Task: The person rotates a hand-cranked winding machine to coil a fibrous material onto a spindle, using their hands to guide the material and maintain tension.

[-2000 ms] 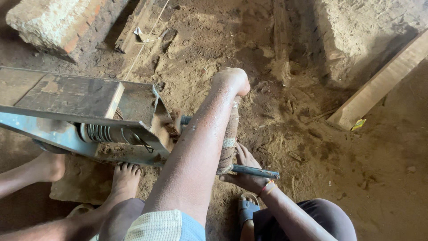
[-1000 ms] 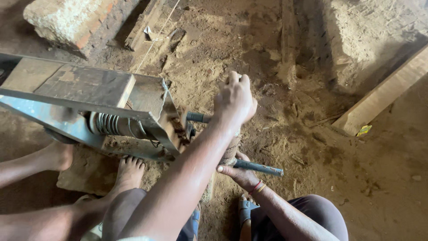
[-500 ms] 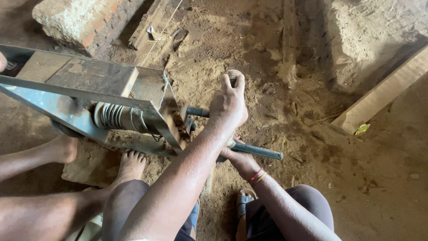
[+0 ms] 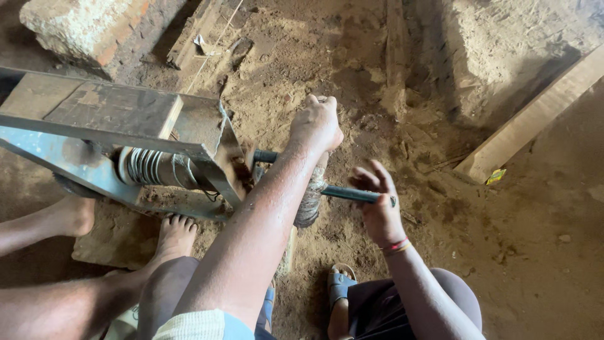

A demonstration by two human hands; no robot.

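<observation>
My left hand [image 4: 318,123] is closed over the top of an upright crank handle [image 4: 309,203] wrapped in pale cloth. The handle joins a dark metal rod [image 4: 345,192] that runs into a grey metal frame machine [image 4: 113,113] with a spool of wound wire [image 4: 150,167]. My right hand [image 4: 379,211], with a red band at the wrist, lies against the rod's free end. Its fingers are spread and raised off the rod.
Another person's bare feet [image 4: 176,233] rest on the dirt under the machine at the left. A brick block [image 4: 75,25] sits far left and a wooden plank [image 4: 528,119] lies at the right. A blue sandal [image 4: 340,283] is near my knee.
My left hand has swung the crank handle round, from high to lower and back up. My right hand, earlier closed on the rod, has lifted its fingers.
</observation>
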